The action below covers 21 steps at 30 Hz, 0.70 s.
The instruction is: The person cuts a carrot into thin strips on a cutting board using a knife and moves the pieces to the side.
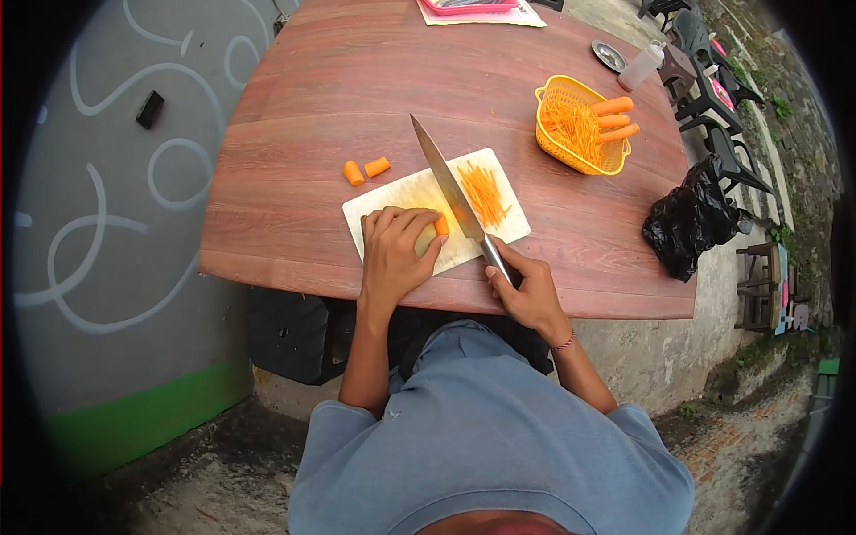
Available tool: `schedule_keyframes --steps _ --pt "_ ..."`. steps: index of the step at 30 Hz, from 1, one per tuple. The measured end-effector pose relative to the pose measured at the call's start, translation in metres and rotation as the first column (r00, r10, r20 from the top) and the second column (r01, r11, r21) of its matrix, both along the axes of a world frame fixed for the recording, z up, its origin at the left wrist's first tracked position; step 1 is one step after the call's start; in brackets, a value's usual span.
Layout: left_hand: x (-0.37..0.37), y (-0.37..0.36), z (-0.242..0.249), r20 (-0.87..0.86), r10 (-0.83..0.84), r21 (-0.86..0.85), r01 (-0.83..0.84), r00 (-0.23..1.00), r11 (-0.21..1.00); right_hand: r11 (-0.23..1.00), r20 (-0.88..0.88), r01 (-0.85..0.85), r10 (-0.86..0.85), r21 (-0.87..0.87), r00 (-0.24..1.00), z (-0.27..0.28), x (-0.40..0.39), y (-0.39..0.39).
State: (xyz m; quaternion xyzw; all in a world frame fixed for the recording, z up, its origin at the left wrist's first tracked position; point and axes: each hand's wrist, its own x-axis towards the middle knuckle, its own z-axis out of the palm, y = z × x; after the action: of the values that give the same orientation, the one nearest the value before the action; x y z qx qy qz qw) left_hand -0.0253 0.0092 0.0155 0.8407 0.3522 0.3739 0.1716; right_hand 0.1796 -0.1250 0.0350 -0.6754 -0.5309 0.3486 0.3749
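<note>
My left hand [398, 251] is closed over a short carrot piece [441, 225] on the cutting board [373, 201], pinning it down with curled fingertips. In my right hand [531, 291] is the handle of a large kitchen knife [450, 185]. The blade slants across the board, just right of the carrot piece, its tip pointing to the far left. Thin carrot strips [483, 193] lie on the board's right part. Two carrot chunks [366, 169] rest on the table beyond the board's left corner.
A yellow basket [548, 145] with shredded carrot and several whole carrots stands right of the board on the wooden table [294, 178]. Farther back are a squeeze bottle [642, 67], a metal ashtray [609, 56] and a pink tray [471, 7]. A black plastic bag [687, 218] sits at the right edge.
</note>
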Motion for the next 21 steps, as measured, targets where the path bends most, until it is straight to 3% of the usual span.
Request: schedule_keyframes --steps 5,8,10,11,13,21 --pt "0.002 0.000 0.003 -0.020 0.023 -0.028 -0.023 1.000 0.999 1.000 0.086 0.011 -0.011 0.000 0.996 0.025 -0.016 0.000" --pt "0.005 0.002 0.005 -0.042 0.039 -0.043 -0.041 0.998 0.998 0.993 0.091 -0.010 0.021 -0.117 0.996 0.043 -0.016 0.005" --pt "0.005 0.005 0.004 -0.042 0.030 -0.072 -0.033 0.999 0.997 0.940 -0.071 0.005 -0.031 -0.342 0.997 0.051 -0.016 0.010" --pt "0.005 0.006 0.003 -0.051 0.029 -0.080 -0.033 0.998 0.996 0.937 -0.079 0.002 -0.032 -0.350 0.996 0.050 -0.015 0.011" --pt "0.006 0.008 0.003 -0.015 0.030 -0.037 -0.031 0.999 0.999 0.985 -0.015 -0.046 0.044 -0.164 0.999 0.046 -0.012 0.011" --pt "0.006 0.012 0.009 -0.067 -0.005 -0.040 0.003 0.998 0.999 0.984 -0.081 -0.045 0.032 -0.174 0.996 0.051 -0.013 0.018"
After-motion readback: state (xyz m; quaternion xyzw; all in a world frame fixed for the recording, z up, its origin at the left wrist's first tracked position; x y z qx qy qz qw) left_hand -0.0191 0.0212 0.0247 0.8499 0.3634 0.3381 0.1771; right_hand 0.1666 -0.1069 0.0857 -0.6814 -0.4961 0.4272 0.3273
